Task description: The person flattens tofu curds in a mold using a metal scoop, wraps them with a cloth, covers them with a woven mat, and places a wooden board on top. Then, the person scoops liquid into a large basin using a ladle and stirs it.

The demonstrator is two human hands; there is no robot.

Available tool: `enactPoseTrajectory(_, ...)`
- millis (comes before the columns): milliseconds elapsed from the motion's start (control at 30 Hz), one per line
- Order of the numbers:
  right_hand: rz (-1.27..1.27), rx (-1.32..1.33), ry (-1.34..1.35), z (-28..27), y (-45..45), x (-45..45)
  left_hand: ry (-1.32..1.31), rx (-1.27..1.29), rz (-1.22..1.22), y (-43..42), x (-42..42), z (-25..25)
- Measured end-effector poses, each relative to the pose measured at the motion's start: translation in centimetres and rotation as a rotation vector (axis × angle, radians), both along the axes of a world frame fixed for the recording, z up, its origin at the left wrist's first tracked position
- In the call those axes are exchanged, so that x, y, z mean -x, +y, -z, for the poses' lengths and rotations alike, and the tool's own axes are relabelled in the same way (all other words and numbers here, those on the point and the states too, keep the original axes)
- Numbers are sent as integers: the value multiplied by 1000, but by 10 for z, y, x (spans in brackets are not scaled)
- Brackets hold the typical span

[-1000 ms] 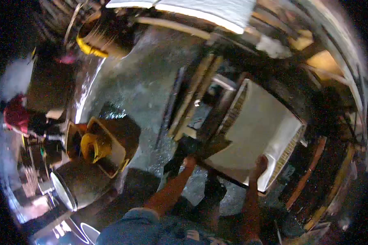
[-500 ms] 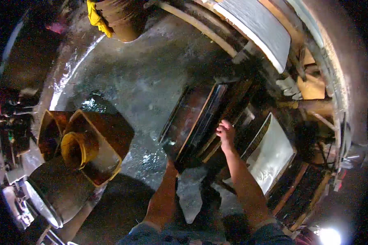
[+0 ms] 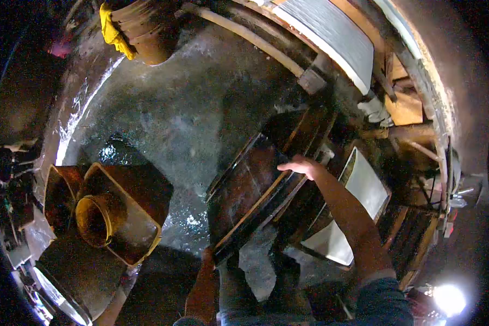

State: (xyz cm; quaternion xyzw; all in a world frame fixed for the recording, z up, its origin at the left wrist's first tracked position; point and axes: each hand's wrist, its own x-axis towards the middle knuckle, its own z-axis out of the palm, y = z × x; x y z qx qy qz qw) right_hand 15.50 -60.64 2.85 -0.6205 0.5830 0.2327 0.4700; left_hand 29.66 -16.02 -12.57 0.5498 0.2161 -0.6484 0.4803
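A dark brown wooden frame or panel [image 3: 248,187] with a lighter strip along one edge lies slanted on or over the wet floor in front of me. My left hand [image 3: 208,256] grips its near corner. On the lighter edge higher up, my right hand [image 3: 299,165] is closed, its fingers over the rim. A frame with a white sheet [image 3: 367,185] rests to the right, partly behind my right forearm.
Rusty open boxes [image 3: 130,217] with a round collar [image 3: 95,220] stand at the left, beside a large drum [image 3: 87,271]. A brown pot [image 3: 149,32] with a yellow cloth [image 3: 113,32] is at the upper left. A white sheet [image 3: 331,38] lies at the upper right.
My hands have left the white-sheeted frame, which now lies at the right. My right hand has moved from open air onto the dark frame's edge, and the dark frame has shifted slightly towards me.
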Motion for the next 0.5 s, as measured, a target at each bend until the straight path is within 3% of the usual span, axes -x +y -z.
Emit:
enactPoseTrajectory(100, -17, -138, -29, 31, -6, 2, -38, -6, 13, 5, 9, -2)
enactPoseTrajectory(167, -146, -53, -45, 19, -3, -2, -74, -4, 13, 3, 17, -4)
enactPoseTrajectory(300, -81, 153, -224, -13, 18, 72, -211, 26, 34, -3, 28, -20)
enactPoseTrajectory(333, -22, 229, -438, -54, 34, 99, -275, 30, 53, -6, 25, -25)
enactPoseTrajectory(367, 74, 151, -383, -49, 45, 134, -349, 36, 70, -16, 18, -32)
enactPoseTrajectory(400, 117, 237, -425, -100, 68, 158, -430, 35, 84, -24, 11, -40)
enactPoseTrajectory(467, 415, 268, -592, -98, 130, 237, -615, 46, 130, -42, -1, -66)
enactPoseTrajectory(500, 512, 346, -563, -69, 173, 281, -704, 50, 162, -55, -6, -80)
